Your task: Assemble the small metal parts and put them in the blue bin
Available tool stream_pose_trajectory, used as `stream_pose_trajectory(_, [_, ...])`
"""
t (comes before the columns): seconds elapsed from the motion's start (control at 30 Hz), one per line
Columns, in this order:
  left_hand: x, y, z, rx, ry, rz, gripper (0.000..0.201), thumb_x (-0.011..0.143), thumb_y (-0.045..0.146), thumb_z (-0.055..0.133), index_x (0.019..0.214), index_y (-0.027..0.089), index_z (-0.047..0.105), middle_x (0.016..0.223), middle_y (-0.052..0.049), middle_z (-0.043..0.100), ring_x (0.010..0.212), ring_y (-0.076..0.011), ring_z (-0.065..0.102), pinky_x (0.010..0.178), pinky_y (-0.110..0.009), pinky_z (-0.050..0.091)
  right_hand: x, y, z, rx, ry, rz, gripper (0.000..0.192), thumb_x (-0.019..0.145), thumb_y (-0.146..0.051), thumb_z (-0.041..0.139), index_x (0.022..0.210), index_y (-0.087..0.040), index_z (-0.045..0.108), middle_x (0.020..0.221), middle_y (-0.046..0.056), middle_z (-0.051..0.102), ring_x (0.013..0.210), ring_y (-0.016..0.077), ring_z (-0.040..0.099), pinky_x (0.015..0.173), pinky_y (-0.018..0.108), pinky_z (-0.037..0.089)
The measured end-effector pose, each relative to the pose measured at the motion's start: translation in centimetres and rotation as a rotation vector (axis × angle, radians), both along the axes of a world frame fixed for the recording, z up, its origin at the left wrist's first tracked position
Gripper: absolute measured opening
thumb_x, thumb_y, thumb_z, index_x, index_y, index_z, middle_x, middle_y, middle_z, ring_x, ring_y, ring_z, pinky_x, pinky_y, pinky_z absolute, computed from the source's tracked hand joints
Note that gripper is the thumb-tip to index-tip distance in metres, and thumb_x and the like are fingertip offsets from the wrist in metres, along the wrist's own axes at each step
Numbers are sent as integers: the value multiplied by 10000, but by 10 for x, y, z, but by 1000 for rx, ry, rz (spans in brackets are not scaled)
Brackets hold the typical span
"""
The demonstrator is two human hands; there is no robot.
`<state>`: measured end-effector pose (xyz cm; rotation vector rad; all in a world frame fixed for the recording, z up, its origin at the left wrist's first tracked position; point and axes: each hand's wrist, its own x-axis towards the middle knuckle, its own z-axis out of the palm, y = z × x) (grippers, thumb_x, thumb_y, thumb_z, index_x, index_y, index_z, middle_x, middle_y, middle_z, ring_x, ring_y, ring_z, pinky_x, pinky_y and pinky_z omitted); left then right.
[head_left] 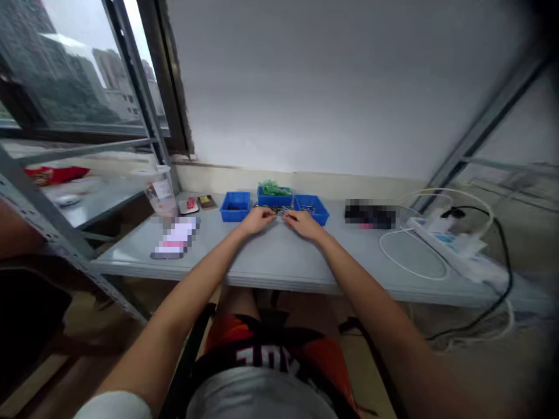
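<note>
Both my arms reach forward over a grey table (pixel 279 262). My left hand (pixel 257 220) and my right hand (pixel 303 223) rest palm down side by side, fingertips meeting over a small pile of dark and shiny small parts (pixel 279 210). Just behind the pile stand three blue bins: the left bin (pixel 234 207), the middle bin (pixel 274 196) with green pieces, and the right bin (pixel 311 208). The fingers are curled toward the pile; whether either hand pinches a part is too small to tell.
At the left sit a clear plastic cup (pixel 161 193), a small scale with a red item (pixel 189 205) and a blurred flat object (pixel 175 238). A white power strip (pixel 449 244) with white and black cables lies at the right. Metal shelf frames flank the table.
</note>
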<state>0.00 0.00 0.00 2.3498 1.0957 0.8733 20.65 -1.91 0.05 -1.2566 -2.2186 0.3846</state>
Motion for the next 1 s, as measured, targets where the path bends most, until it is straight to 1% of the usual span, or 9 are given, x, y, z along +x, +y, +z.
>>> stream_pose_trajectory(0.2, [1, -3, 2, -2, -69, 30, 228, 870, 264, 548, 872, 107, 713, 869, -78, 714, 787, -175, 599, 756, -266, 438, 4, -2, 4, 34, 18, -2, 251, 921, -302, 457, 757, -187, 608, 702, 20, 623, 689, 155, 555, 692, 264, 388])
stream_pose_trajectory(0.37, [0, -1, 0, 36, -42, 38, 235, 884, 246, 516, 877, 99, 700, 815, -75, 683, 747, -171, 568, 745, -281, 431, 3, -5, 6, 68, 105, -33, 161, 863, -279, 534, 963, -184, 615, 899, 54, 681, 728, 160, 570, 719, 284, 416])
stream_pose_trajectory(0.43, [0, -1, -1, 41, -38, 35, 235, 881, 243, 512, 889, 100, 698, 819, -73, 680, 750, -172, 566, 754, -286, 433, 2, -7, 6, 69, 100, -5, 134, 839, -252, 543, 929, -182, 614, 927, 58, 684, 724, 156, 569, 727, 289, 422])
stream_pose_trajectory(0.53, [1, -1, -1, 36, -49, 26, 237, 877, 247, 512, 884, 99, 697, 843, -81, 684, 768, -177, 574, 768, -288, 438, 0, -8, 6, 69, 55, 54, 110, 832, -237, 529, 821, -184, 625, 848, 47, 680, 735, 162, 573, 736, 295, 424])
stream_pose_trajectory(0.63, [0, -2, 0, 17, -82, 44, 266, 888, 279, 506, 915, 97, 697, 833, -83, 682, 755, -176, 577, 767, -290, 446, 2, -8, 8, 117, 56, 43, 158, 847, -265, 516, 769, -189, 631, 799, 43, 671, 752, 171, 576, 745, 301, 423])
stream_pose_trajectory(0.73, [-1, -2, -1, 1, -69, 84, 295, 893, 298, 506, 997, 93, 690, 808, -81, 680, 729, -175, 577, 751, -293, 455, 10, -4, 12, 232, 106, -55, 203, 864, -305, 502, 764, -190, 637, 818, 55, 670, 775, 181, 579, 758, 309, 424])
stream_pose_trajectory(0.83, [-2, 0, -4, 15, 43, 98, 261, 861, 258, 540, 1001, 105, 698, 833, -88, 694, 757, -184, 594, 763, -292, 464, 25, 2, 15, 327, 188, -297, 214, 867, -308, 484, 800, -184, 646, 817, 66, 664, 773, 194, 575, 772, 326, 429])
stream_pose_trajectory(0.9, [-3, 1, -6, 40, 100, 84, 244, 846, 232, 542, 982, 116, 708, 880, -94, 707, 797, -190, 610, 783, -287, 469, 34, 6, 15, 286, 218, -392, 196, 837, -305, 524, 886, -168, 655, 850, 79, 673, 770, 199, 582, 765, 330, 441])
stream_pose_trajectory(1.0, [-3, 1, -8, 63, 114, 78, 260, 855, 223, 512, 982, 120, 713, 924, -96, 716, 822, -187, 626, 792, -278, 475, 41, 10, 14, 253, 231, -465, 221, 813, -297, 545, 937, -156, 660, 850, 86, 680, 747, 200, 584, 766, 340, 452])
